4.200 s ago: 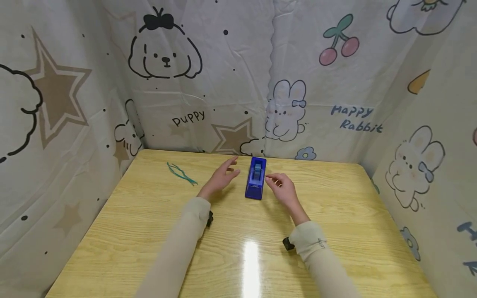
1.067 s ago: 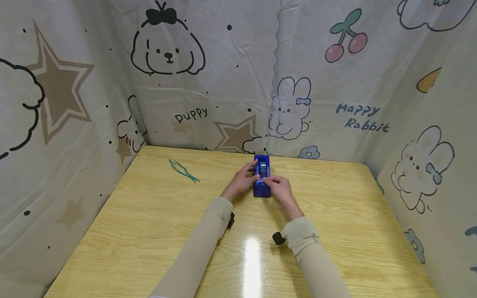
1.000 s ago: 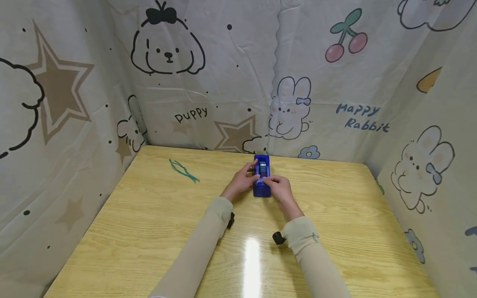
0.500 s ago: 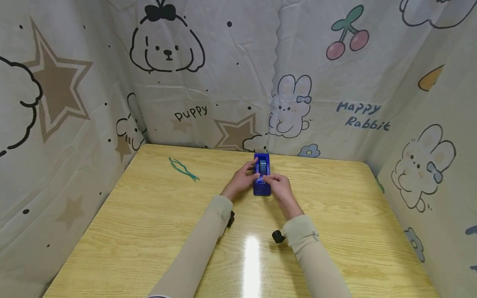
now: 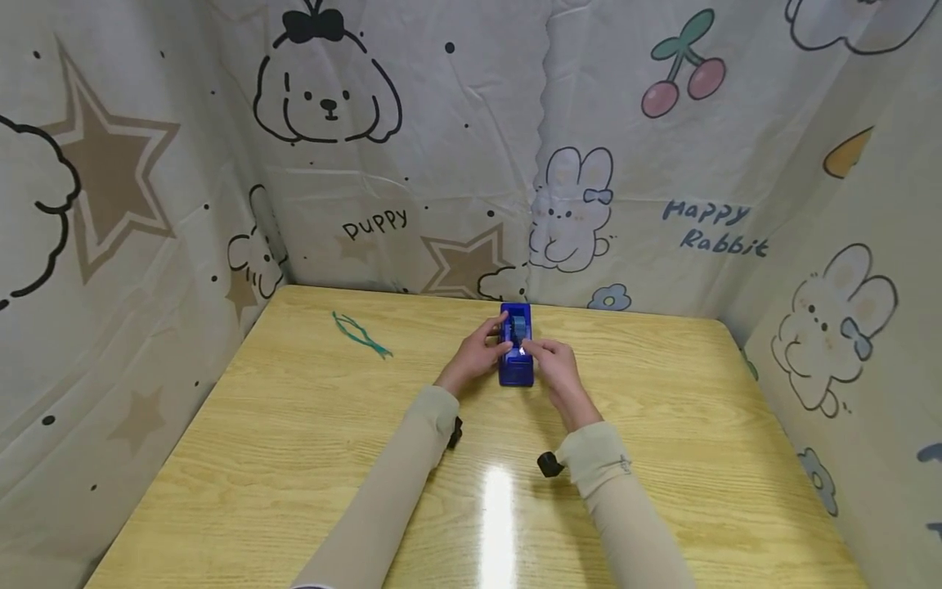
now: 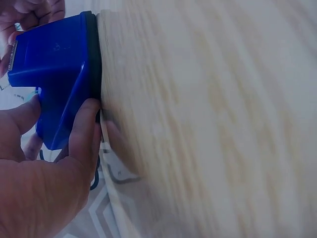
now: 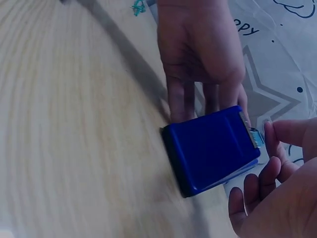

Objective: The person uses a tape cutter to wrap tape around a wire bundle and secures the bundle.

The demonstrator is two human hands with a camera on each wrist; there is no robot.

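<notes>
A blue tape dispenser stands on the table near its back edge, with a roll of teal tape in its well. My left hand holds the dispenser's left side; in the left wrist view its fingers curl against the blue body. At the cutter end, my right hand has its thumb and index finger together. A short piece of teal tape shows there in the right wrist view, running from the toothed cutter to those fingertips, which pinch its end.
Thin teal strands, crossed over each other, lie on the wooden table at the back left. A printed curtain hangs behind the table and along both sides. A bright light reflection lies on the table's front middle.
Both hands came in from beside the dispenser to touch it. Over the last half second the right fingertips have risen slightly toward the roll, and a glint shows beneath them.
</notes>
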